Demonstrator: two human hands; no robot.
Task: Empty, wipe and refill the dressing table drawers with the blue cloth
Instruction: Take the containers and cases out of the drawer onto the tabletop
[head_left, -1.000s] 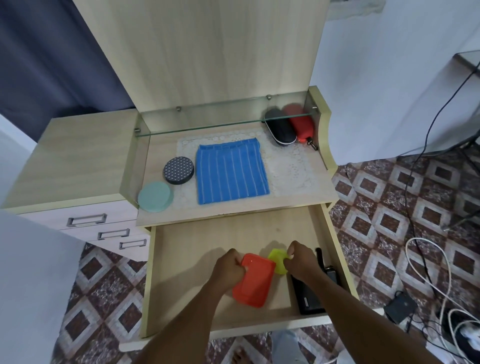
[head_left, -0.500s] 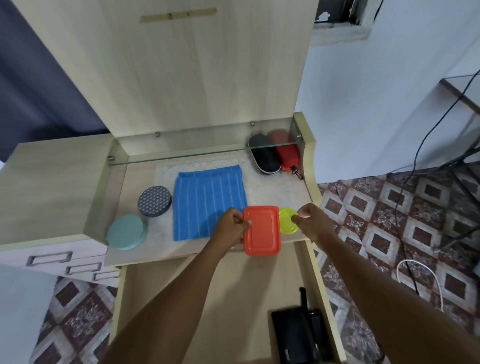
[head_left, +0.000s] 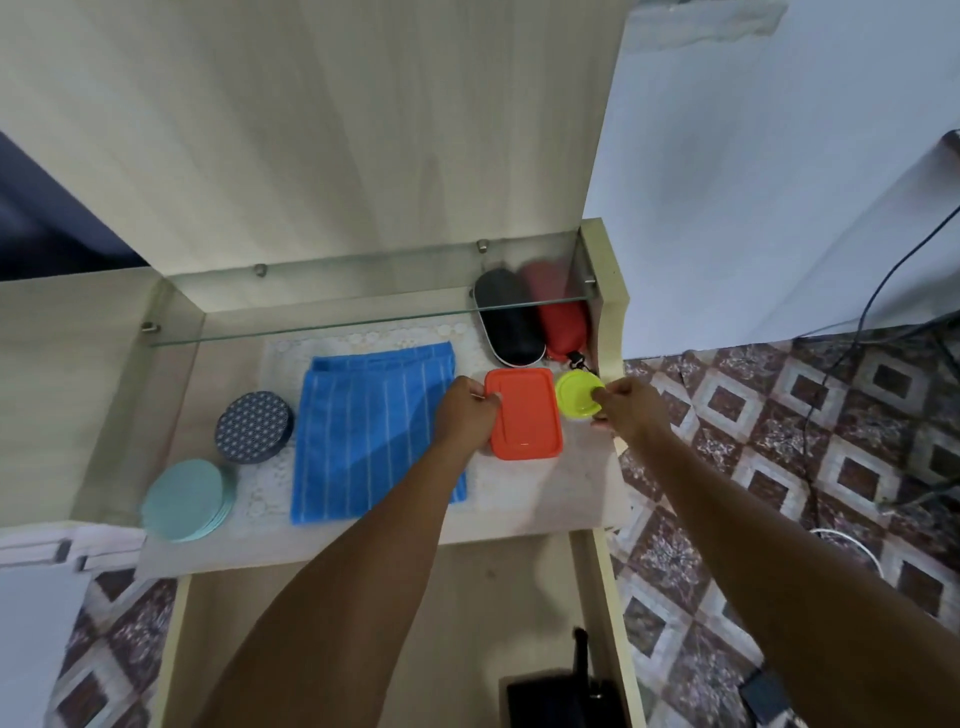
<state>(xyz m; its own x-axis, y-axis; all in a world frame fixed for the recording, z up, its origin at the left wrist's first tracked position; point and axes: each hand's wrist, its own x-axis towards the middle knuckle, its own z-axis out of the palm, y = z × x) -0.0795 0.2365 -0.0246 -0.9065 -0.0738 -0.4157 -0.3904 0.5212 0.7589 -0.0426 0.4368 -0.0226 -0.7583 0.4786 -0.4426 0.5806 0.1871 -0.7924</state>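
The folded blue cloth (head_left: 371, 426) lies on the dressing table top (head_left: 550, 493), over a white lace mat. My left hand (head_left: 466, 413) grips the left edge of an orange rectangular lid (head_left: 527, 414), which rests flat on the top to the right of the cloth. My right hand (head_left: 628, 405) pinches a round lime-green lid (head_left: 575, 394) beside the orange one, near the table's right side wall. The open drawer (head_left: 467, 623) is below the top, mostly hidden by my forearms, with a black object (head_left: 561, 696) at its front right.
A black oval case (head_left: 506, 322) and a red pouch (head_left: 561, 317) sit at the back right under a glass shelf (head_left: 363, 312). A patterned round tin (head_left: 254, 426) and pale teal round lids (head_left: 184, 501) stand left of the cloth. Cables lie on the patterned floor at right.
Both hands lifted the orange lid and the green lid out of the drawer and moved them up onto the table top, further back than half a second ago.
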